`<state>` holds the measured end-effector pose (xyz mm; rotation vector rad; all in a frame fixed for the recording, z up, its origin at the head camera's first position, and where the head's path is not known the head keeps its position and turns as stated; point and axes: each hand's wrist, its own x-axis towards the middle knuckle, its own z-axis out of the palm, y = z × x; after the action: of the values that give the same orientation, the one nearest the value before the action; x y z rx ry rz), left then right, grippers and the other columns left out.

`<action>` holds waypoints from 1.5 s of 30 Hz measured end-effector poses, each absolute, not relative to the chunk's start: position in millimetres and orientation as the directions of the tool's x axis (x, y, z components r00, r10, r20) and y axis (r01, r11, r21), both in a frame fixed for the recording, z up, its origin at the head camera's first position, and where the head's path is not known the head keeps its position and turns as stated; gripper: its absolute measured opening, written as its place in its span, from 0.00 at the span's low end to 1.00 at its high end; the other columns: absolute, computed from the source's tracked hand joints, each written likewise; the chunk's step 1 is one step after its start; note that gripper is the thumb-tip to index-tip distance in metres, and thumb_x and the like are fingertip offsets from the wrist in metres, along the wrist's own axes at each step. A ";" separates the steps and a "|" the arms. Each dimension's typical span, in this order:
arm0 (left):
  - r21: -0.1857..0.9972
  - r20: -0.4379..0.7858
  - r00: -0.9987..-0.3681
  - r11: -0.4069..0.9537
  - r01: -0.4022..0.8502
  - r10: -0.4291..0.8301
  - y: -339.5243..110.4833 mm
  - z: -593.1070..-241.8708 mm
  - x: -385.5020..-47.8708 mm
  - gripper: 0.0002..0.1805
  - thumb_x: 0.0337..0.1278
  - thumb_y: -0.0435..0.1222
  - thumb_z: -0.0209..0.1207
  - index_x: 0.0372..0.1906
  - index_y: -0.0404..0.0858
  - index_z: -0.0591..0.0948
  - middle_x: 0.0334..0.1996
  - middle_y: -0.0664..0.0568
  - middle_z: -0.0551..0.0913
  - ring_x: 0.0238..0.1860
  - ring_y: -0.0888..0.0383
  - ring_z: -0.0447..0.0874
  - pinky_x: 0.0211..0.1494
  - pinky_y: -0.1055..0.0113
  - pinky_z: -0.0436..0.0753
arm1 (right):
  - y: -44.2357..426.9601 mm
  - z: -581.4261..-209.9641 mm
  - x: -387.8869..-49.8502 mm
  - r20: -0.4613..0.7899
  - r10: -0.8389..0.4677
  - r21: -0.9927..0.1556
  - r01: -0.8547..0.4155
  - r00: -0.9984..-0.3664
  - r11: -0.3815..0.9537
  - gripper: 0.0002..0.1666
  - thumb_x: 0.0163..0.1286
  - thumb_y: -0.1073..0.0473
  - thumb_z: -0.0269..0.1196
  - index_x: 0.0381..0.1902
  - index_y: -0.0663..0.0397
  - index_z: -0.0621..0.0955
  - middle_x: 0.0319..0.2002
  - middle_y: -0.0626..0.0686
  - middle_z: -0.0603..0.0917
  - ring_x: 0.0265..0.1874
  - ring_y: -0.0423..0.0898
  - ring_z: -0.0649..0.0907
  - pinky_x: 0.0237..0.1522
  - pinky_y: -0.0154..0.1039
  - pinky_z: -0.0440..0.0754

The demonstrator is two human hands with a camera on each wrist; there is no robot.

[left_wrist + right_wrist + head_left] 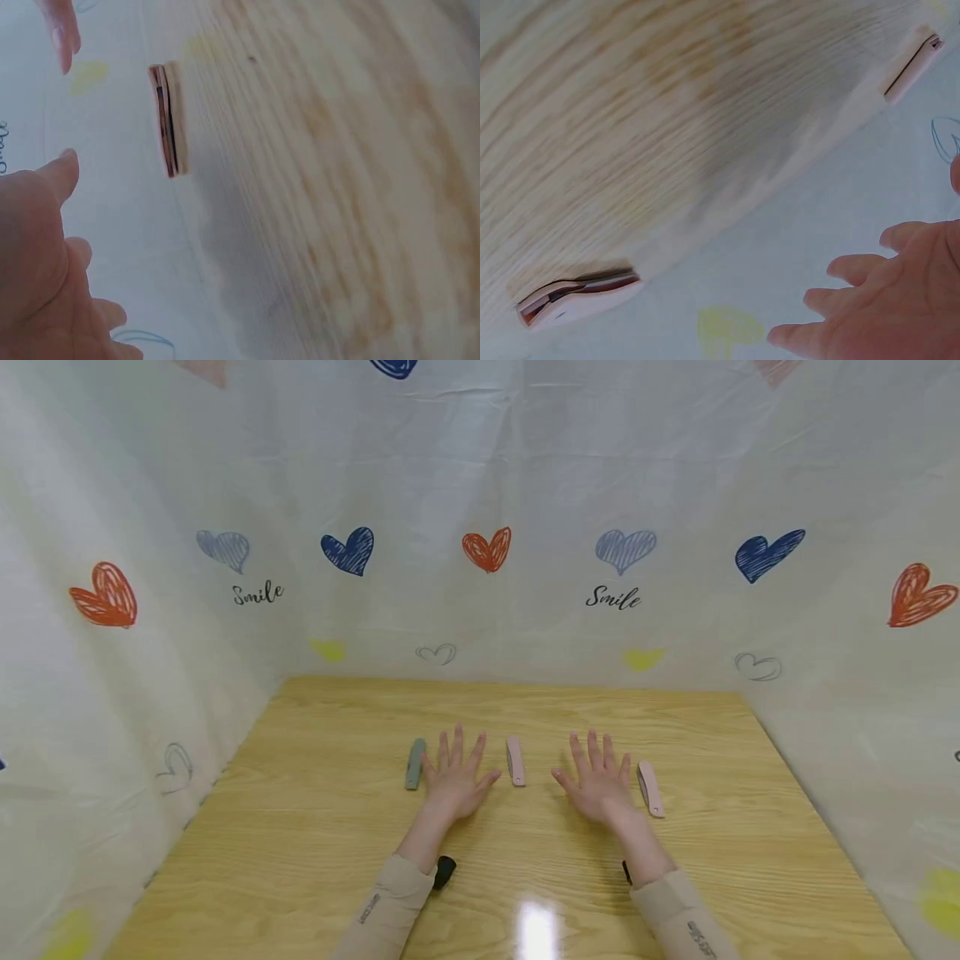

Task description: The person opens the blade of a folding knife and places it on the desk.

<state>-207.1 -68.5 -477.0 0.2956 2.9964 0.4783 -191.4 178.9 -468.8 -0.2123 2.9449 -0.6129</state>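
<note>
Pink middle tool (516,762) runs near-to-far, just right of the left hand (454,783), so that's closer than the right hand (600,785); both spread, holding zip.

In the head view, the left forearm (424,838) and right forearm (643,850) slant upward and inward from the bottom edge. Left hand (454,787), just left of lower centre, and right hand (602,789), right of it, face palm-down, fingers (458,745) straight, spread.

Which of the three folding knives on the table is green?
The leftmost folding knife, just beside the left hand; the middle one and the rightmost one are both pink.
</note>
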 end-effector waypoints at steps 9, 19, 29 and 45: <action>0.326 -0.050 -0.977 0.928 0.179 0.206 -67.2 -468.7 -207.2 0.40 0.70 0.62 0.42 0.79 0.52 0.49 0.78 0.40 0.36 0.76 0.36 0.30 0.69 0.27 0.41 | 178.9 -465.9 -194.2 -0.094 -0.156 -0.418 -0.103 -0.983 0.902 0.45 0.78 0.37 0.43 0.79 0.54 0.43 0.76 0.65 0.35 0.74 0.65 0.32 0.67 0.69 0.24; 0.629 -0.054 -0.965 0.759 0.168 0.258 -68.9 -456.2 -206.7 0.40 0.73 0.55 0.46 0.79 0.47 0.45 0.77 0.35 0.33 0.75 0.33 0.30 0.69 0.28 0.49 | 174.0 -465.8 -201.0 -0.077 -0.238 -0.597 -0.146 -0.968 0.789 0.44 0.78 0.38 0.44 0.78 0.57 0.45 0.76 0.67 0.43 0.73 0.69 0.40 0.68 0.73 0.39; 0.846 0.007 -0.973 0.518 0.130 0.232 -66.4 -458.0 -210.5 0.33 0.72 0.44 0.52 0.74 0.33 0.60 0.71 0.30 0.57 0.71 0.32 0.55 0.69 0.36 0.62 | 152.7 -464.1 -216.1 -0.230 -0.193 -0.909 0.140 -0.954 0.392 0.42 0.77 0.45 0.51 0.76 0.64 0.53 0.70 0.69 0.62 0.70 0.65 0.62 0.69 0.61 0.62; 0.950 -0.296 -0.948 0.140 -0.280 0.114 -41.2 -481.6 -234.1 0.23 0.71 0.31 0.50 0.66 0.27 0.69 0.53 0.34 0.77 0.43 0.51 0.78 0.46 0.63 0.84 | 128.0 -477.0 -235.1 -0.356 -0.175 -0.921 0.313 -0.918 0.231 0.34 0.76 0.61 0.52 0.74 0.68 0.56 0.68 0.71 0.65 0.65 0.64 0.70 0.59 0.53 0.78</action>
<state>-234.1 -41.2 -481.6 -0.1611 2.1245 1.8766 -235.1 128.0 -477.0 0.1279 2.1256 -1.7315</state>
